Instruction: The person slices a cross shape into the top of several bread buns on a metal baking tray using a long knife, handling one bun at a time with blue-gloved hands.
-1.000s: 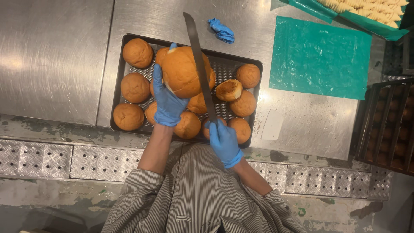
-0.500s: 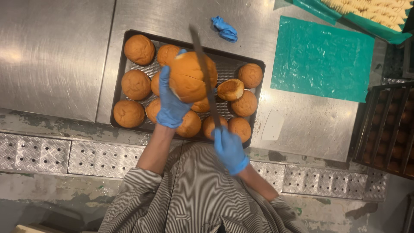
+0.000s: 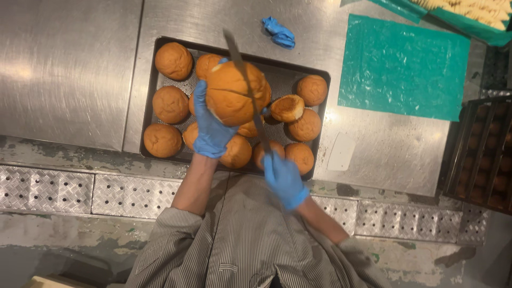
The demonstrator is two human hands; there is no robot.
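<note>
my left hand (image 3: 210, 125), in a blue glove, has its grip closed around a large round bun (image 3: 234, 93), fingers wrapped up its left side and the bun lifted above the tray. my right hand (image 3: 284, 178), also gloved in blue, has its grip shut on the handle of a long knife (image 3: 246, 88); the handle itself is hidden inside the fist. the blade runs up and away from that hand, slanting across the held bun and sitting in a cut line along its side, with the tip poking out past the bun's far edge. just to the right of the blade lies a smaller bun half (image 3: 287, 108), pale cut rim showing. under both hands is a dark baking tray (image 3: 152, 90) filled with more golden buns (image 3: 173, 60), some tucked below the left wrist and some just ahead of the right hand. the tray rests on a steel worktop (image 3: 69, 69). beyond the knife tip, a crumpled blue glove (image 3: 279, 33) lies on the steel. well to the right of the right hand is a green sheet (image 3: 402, 66), and past it, at the top corner, a green crate (image 3: 469, 18) of pale pieces i cannot identify. at the far right edge stands a dark rack (image 3: 482, 154) holding rows of brown rolls. nearest to me, my striped sleeves (image 3: 245, 245).
</note>
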